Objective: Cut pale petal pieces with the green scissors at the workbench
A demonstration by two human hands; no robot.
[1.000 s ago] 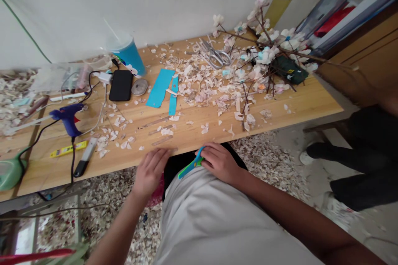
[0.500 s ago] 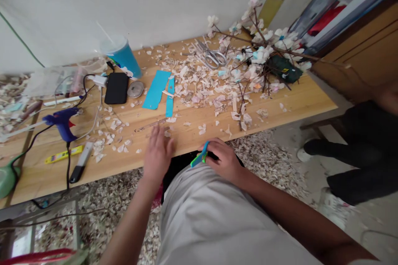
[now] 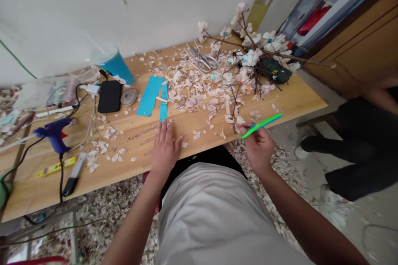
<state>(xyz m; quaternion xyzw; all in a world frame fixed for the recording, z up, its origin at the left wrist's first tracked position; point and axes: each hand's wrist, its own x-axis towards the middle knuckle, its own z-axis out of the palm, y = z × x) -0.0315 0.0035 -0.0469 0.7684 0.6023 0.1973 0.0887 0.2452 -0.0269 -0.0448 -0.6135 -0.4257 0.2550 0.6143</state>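
Observation:
My left hand [image 3: 164, 147] lies flat near the table's front edge, fingers stretched out. Its fingertips are at the lower end of a narrow blue strip [image 3: 163, 109]. Left of that strip rests a wider blue sheet [image 3: 149, 96]. Over the front edge on the right, my right hand [image 3: 259, 147] is closed around a long, slim green-and-blue tool [image 3: 263, 125], tilted up to the right; its exact kind I cannot make out. Pale petal-like scraps [image 3: 199, 87] are scattered beyond my hands.
Metal scissors [image 3: 205, 63] and branches with white blossoms [image 3: 255, 56] lie at the back right. On the left are a blue cup [image 3: 117, 68], a black phone [image 3: 109, 96], a blue glue gun [image 3: 56, 132] with cords and a black-handled blade [image 3: 74, 174]. A person's dark-clad legs [image 3: 354, 145] are at right.
My right hand has lifted the green-and-blue tool from by my lap, moving right and up. My left hand has shifted right, its fingertips now at the narrow strip. The view has shifted slightly.

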